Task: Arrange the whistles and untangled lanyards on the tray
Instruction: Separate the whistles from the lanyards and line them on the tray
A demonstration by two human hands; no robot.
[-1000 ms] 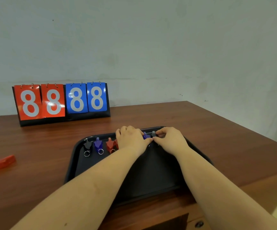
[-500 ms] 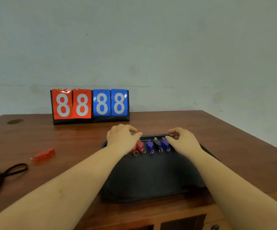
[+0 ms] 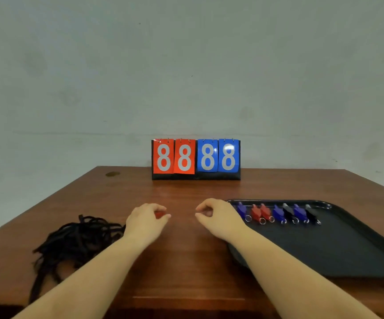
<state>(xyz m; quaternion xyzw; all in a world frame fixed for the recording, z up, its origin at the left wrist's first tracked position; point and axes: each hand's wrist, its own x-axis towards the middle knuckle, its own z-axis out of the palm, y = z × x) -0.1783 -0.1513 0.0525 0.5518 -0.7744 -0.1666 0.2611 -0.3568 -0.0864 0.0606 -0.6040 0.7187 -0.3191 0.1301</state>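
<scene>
A black tray (image 3: pixel 338 256) lies on the right of the wooden table, with several blue, red and black whistles (image 3: pixel 278 212) lined up along its far edge, key rings toward me. A tangled heap of black lanyards (image 3: pixel 78 240) lies on the table at the left. My left hand (image 3: pixel 146 221) is just right of that heap, its fingers curled round a small red whistle (image 3: pixel 160 214) that mostly hides under them. My right hand (image 3: pixel 218 218) hovers by the tray's left end, fingers curled, thumb near the index, with nothing seen in it.
A flip scoreboard (image 3: pixel 196 158) showing 88 in red and 88 in blue stands at the back edge against the wall. Bare table (image 3: pixel 186 261) lies between my forearms. The table's near edge runs along the bottom of the view.
Both hands left the whistle row on the tray and moved left over the table. My left hand has reached the red whistle that lay loose on the table. The lanyard heap has come into view.
</scene>
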